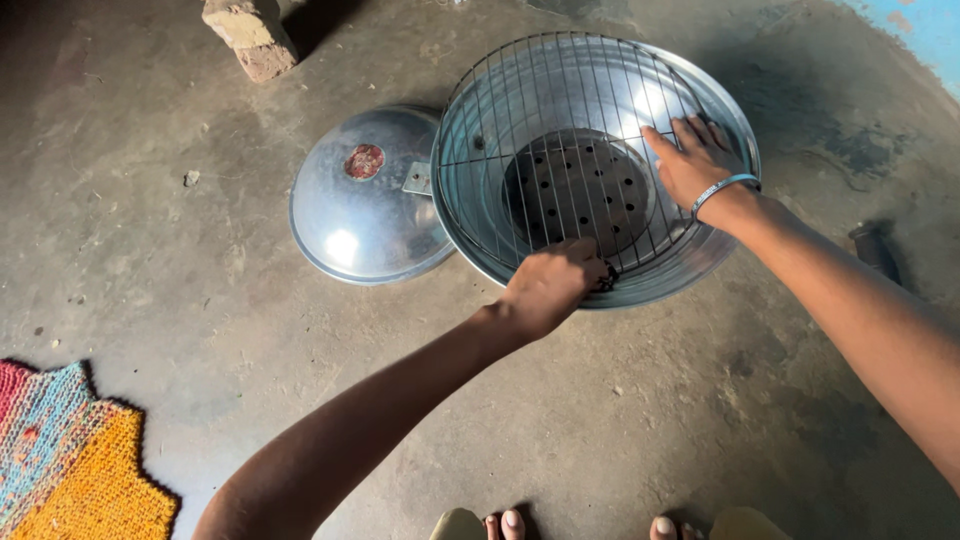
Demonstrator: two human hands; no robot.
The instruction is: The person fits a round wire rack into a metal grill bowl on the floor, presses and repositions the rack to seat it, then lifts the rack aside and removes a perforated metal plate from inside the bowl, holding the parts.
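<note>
Left hand (550, 285) grips the near edge of the wire rack (560, 150) over the metal bowl (730, 130); right hand (692, 160) rests open, flat on the rack's far side; domed lid (365, 195) lies beside.

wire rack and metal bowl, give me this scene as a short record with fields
setting: bare concrete floor, seen from above
main thing: round metal bowl with a perforated dark plate inside
on top: wire rack lying across the bowl, tilted
left hand: gripping the rack's near edge
right hand: fingers pressed on the rack's far right side, bangle on the wrist
beside the bowl: domed metal lid on the floor, touching the bowl's left side
elsewhere: brick at top left, woven mat at bottom left
</note>
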